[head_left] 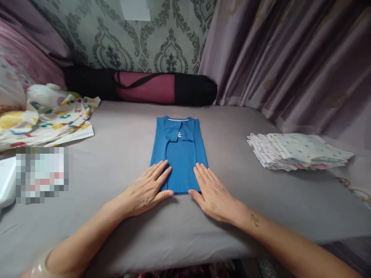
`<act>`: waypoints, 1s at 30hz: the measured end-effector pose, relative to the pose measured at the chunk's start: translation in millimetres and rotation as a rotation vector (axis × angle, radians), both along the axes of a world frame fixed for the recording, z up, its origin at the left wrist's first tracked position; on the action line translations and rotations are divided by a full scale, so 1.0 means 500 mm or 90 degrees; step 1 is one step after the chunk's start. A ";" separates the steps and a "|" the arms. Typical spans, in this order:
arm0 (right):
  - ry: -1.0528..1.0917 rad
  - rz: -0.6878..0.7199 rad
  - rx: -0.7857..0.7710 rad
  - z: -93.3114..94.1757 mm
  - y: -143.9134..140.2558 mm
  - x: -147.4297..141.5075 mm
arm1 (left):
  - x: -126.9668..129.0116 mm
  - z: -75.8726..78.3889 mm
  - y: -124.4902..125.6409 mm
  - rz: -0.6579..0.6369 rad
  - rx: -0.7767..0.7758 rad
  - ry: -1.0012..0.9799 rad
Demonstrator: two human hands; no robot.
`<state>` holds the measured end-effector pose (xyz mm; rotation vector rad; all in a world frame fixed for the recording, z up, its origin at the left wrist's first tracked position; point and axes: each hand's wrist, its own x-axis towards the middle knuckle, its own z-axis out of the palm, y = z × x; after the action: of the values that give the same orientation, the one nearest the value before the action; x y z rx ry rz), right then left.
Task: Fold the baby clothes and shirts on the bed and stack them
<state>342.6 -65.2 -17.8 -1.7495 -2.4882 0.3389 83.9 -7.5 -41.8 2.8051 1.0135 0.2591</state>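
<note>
A blue shirt [180,166] lies in front of me with its sides folded inward and both sleeves turned in near the neckline. The neckline points away from me. My left hand [152,183] rests flat on the lower left side of the shirt, its fingers stretched out. On the lower right side, my right hand [211,189] lies flat too, with fingers extended and the thumb near the hem. Neither hand grips the cloth.
Grey sheet [124,154] covers the bed. At right sits a stack of folded patterned cloths [298,150]. A long black and maroon bag [147,88] lies along the wall. Colourful printed fabric [60,116] and a blurred-out item [43,173] are at left; purple curtains [261,50] hang at right.
</note>
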 end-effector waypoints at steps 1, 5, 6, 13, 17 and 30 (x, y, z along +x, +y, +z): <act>-0.002 0.008 0.003 0.001 -0.010 0.003 | 0.001 0.000 -0.001 0.002 0.017 -0.003; 0.002 0.043 0.039 0.002 -0.044 0.025 | -0.004 0.001 -0.001 0.004 0.053 0.002; 0.009 0.051 0.051 0.002 -0.048 0.033 | -0.008 0.003 0.000 -0.001 0.052 0.002; 0.058 0.149 0.058 0.007 -0.021 0.098 | -0.049 0.042 -0.008 -0.080 -0.008 -0.020; 0.041 0.190 0.061 0.013 0.000 0.103 | -0.046 0.052 -0.018 -0.105 0.004 -0.001; 0.180 0.214 0.035 0.009 0.048 0.131 | -0.092 0.032 0.057 -0.095 -0.095 -0.087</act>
<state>407.9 -41.2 -13.4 -1.1647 -2.5422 0.4954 37.8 21.2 -26.0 2.6694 0.7568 0.3359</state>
